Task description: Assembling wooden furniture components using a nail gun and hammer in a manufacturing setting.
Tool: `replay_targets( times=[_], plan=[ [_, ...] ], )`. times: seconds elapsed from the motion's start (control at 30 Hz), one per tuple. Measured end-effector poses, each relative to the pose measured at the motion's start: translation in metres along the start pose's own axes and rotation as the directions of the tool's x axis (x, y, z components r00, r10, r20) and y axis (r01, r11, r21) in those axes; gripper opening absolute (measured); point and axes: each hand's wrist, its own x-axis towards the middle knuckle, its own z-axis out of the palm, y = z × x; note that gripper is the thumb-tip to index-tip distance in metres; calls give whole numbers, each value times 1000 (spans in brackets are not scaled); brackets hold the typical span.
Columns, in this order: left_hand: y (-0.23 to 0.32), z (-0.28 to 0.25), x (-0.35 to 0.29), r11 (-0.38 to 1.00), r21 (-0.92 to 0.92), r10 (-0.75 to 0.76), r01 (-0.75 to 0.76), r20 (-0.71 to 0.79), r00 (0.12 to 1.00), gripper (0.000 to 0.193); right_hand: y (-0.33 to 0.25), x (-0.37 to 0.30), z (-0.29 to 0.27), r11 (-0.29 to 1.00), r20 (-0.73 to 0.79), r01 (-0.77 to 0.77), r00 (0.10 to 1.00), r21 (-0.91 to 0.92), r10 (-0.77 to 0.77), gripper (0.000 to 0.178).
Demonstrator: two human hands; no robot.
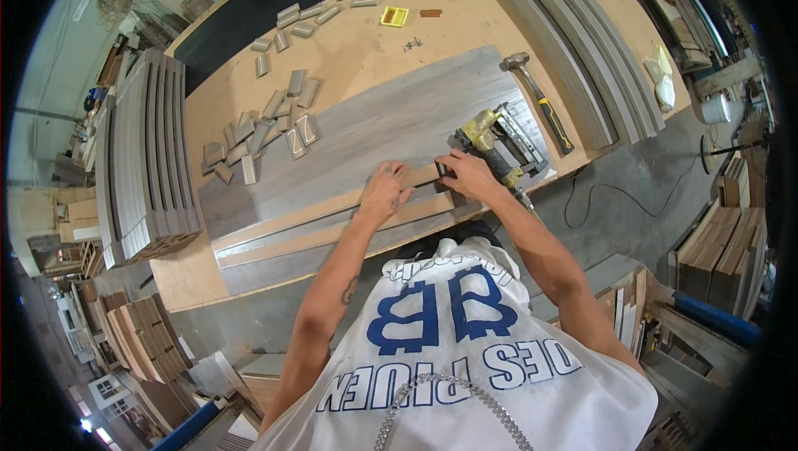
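While pinching a dark piece (440, 170) in right hand (468, 177), probably fitting the strip (291, 220) under left hand (384, 192), cannot tell if clasping; next, align flush.

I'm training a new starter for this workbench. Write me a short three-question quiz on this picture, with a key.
1. Multiple choice: Which tool lies nearest the right hand?
A) a handsaw
B) a nail gun
C) a paintbrush

2. True or false: The left hand is at a long wood strip, apart from the hammer.

3. Fill in the blank: The small box beyond the wide grey panel is coloured ___.

Key:
1. B
2. True
3. Yellow
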Motion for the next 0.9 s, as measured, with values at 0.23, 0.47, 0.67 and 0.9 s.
replay_targets(
  times=[0.23,0.47,0.67,0.9],
  plan=[
    [-6,1,3,998,-18,53,-53,5,999,53,-4,1,-7,999,59,-35,998,3,35,49],
    [-12,4,2,998,-2,69,-69,3,998,51,-12,7,-10,994,112,38,993,-99,-27,52],
    [-19,6,3,989,86,115,-121,66,991,52,-8,10,-11,984,116,117,988,-138,-102,50],
    [-25,8,5,980,115,156,-165,86,984,55,1,18,-9,974,166,197,970,-113,-177,48]
  ],
)
